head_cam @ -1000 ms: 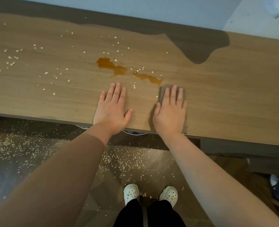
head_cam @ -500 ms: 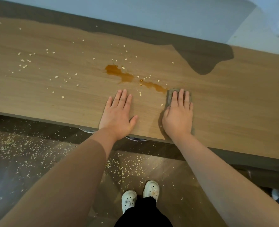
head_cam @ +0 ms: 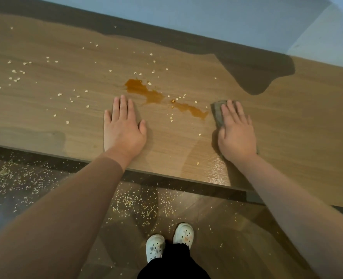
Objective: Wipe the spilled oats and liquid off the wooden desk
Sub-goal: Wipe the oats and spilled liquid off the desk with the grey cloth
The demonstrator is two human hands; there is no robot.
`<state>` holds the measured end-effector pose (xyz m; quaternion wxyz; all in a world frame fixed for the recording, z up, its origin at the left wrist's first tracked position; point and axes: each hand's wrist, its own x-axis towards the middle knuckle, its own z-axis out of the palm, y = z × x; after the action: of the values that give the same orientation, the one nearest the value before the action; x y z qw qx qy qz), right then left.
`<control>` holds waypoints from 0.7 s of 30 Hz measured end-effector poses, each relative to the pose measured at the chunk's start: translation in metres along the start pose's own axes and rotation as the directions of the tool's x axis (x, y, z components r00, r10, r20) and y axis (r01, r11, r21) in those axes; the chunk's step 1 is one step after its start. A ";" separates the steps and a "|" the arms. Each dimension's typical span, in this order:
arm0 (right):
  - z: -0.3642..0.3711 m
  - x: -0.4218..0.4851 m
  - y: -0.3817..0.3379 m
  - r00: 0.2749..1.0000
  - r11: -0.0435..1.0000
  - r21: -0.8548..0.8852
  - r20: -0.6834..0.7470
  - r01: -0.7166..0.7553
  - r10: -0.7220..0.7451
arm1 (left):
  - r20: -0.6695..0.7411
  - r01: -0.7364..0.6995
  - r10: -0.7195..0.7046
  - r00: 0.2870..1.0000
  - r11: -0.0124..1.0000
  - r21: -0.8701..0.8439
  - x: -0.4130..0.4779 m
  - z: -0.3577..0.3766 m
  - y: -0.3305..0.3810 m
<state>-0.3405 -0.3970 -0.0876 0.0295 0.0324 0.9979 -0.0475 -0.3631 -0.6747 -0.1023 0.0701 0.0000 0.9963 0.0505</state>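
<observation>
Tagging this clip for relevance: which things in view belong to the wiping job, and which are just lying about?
Part of the job:
grey cloth pressed under the right hand
brown liquid spill
scattered oats on the wooden desk
left hand, flat on the desk

Just lying about:
oats on the floor
white clogs

The right hand covers most of the cloth.
</observation>
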 end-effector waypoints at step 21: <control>-0.008 0.139 0.015 0.979 0.978 0.101 -0.078 -0.182 0.190 | 0.014 0.031 -0.031 0.999 1.000 0.006 -0.001 -0.003 0.003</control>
<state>-0.4788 -0.3729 -0.0902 -0.0111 0.1290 0.9875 -0.0895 -0.3624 -0.6719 -0.0990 0.0781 -0.0147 0.9958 0.0464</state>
